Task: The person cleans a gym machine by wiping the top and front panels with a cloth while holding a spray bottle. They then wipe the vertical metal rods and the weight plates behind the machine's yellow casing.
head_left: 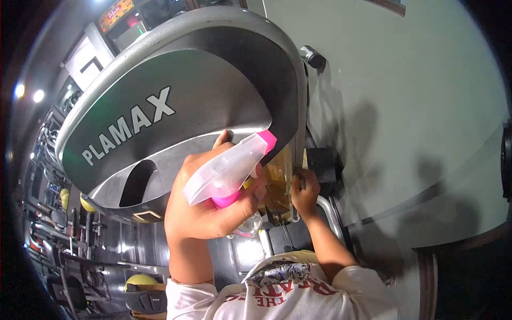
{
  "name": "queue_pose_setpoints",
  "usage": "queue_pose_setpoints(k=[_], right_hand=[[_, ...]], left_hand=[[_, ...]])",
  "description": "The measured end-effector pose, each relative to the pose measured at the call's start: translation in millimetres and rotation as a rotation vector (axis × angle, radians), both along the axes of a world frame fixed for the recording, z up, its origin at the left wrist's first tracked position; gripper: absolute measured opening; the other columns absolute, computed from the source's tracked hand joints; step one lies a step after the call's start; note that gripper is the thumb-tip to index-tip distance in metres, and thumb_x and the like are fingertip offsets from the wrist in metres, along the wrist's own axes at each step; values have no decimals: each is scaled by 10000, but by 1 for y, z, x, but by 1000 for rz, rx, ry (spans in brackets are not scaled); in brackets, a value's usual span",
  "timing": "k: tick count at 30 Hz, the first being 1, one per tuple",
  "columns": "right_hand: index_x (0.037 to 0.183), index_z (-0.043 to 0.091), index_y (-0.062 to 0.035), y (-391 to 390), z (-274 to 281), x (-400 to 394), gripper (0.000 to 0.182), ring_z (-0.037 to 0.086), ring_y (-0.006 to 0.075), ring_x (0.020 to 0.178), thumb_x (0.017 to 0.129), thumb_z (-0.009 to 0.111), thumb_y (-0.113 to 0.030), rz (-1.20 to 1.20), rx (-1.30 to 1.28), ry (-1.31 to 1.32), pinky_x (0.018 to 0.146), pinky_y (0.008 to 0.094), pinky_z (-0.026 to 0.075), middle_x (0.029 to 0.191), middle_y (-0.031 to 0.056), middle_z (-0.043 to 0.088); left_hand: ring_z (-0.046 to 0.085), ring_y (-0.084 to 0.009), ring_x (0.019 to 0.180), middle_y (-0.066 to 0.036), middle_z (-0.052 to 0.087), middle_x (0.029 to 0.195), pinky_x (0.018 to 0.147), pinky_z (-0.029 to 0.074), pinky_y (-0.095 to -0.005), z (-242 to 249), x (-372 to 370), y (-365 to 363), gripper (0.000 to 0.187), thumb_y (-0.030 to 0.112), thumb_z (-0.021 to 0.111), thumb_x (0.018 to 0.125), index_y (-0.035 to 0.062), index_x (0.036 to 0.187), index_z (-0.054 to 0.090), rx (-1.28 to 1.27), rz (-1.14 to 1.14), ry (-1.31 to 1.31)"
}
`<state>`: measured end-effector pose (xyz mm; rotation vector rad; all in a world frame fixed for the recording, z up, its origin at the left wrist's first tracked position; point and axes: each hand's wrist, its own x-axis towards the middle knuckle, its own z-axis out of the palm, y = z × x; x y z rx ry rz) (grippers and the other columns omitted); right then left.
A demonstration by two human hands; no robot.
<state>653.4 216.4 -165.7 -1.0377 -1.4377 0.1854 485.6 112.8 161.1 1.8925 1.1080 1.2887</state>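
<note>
Head view: left hand with fingers clamped round the neck of a translucent-white-and-pink plastic spray bottle; probably light, stiff, slippery if wet, best held there; right hand with fingers curled, hold impossible to tell; beyond, "PLAMAX" on grey-and-silver moulded machine housing; below, red "THE" on white fabric shirt

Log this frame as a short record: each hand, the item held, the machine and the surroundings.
Left hand: closed around a spray bottle
Item held: translucent white head, pink collar, pink nozzle toward the picture's upper right
Right hand: fingers curled, near the right end of the machine in the picture; whether it holds anything is unclear
Machine: grey casing marked PLAMAX
Surroundings: pale wall at picture right, exercise equipment at left
</note>
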Motion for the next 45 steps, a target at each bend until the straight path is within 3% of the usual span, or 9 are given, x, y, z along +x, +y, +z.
queue_pose_setpoints(k=[3,6,13,21,26,30,34,41,45], right_hand=[[1120,592,-9,14,111,-3,258,659,421,922,873,666,-19,15,265,36,808,476,544,1035,221,650],[1168,575,-19,15,138,-7,311,650,430,958,872,667,-18,-21,239,-3,822,473,543,1057,228,645],[1063,624,14,-22,-74,-13,176,641,426,960,902,665,-46,-56,-113,10,826,475,526,1020,231,652],[1086,607,25,-5,95,-22,178,624,439,918,925,624,-48,-30,39,181,804,470,511,983,229,624],[1117,612,20,-5,-31,-27,189,632,447,902,930,605,-10,-164,88,85,784,475,524,1010,228,635],[1083,600,40,-6,14,-26,191,619,467,874,897,617,-3,-160,67,94,763,482,515,957,235,620],[1043,554,42,1,134,-29,307,558,501,930,746,559,122,-165,153,95,790,502,481,1000,274,562],[1040,608,21,-22,-29,-43,111,632,435,903,940,586,-19,-297,-80,99,790,473,505,954,233,629],[1045,626,22,-14,26,-44,123,637,435,919,954,598,-56,-348,-82,111,801,461,509,960,248,628]], left_hand=[[695,-272,671,-74,673,759,1129,378,-462,5,0,-1,210,107,765,691,46,881,700,-58,5,-1],[698,-274,681,-73,682,770,1129,377,-465,2,-6,-1,217,104,766,691,43,890,704,-28,-13,50],[712,-269,700,-70,698,776,1144,368,-472,-2,-4,3,239,105,762,700,40,923,708,30,-36,23],[713,-261,682,-74,708,743,1149,363,-557,-18,-10,1,203,59,695,666,7,862,703,345,-39,109],[704,-224,600,-93,703,678,1166,203,-721,-29,-20,-42,120,96,649,675,1,748,651,501,-11,111],[679,-196,567,-85,700,660,1161,210,-736,-19,-48,-61,284,295,694,822,26,752,631,421,73,223],[666,-212,557,-77,683,627,1132,316,-708,-12,-54,-60,376,363,653,858,10,729,669,512,202,254],[699,-263,646,-102,697,672,1100,405,-624,-3,-68,-36,267,241,680,734,-21,767,717,469,-113,179],[700,-209,695,-118,720,760,882,525,-404,6,-86,-27,326,205,740,756,-54,951,701,361,-311,321]])
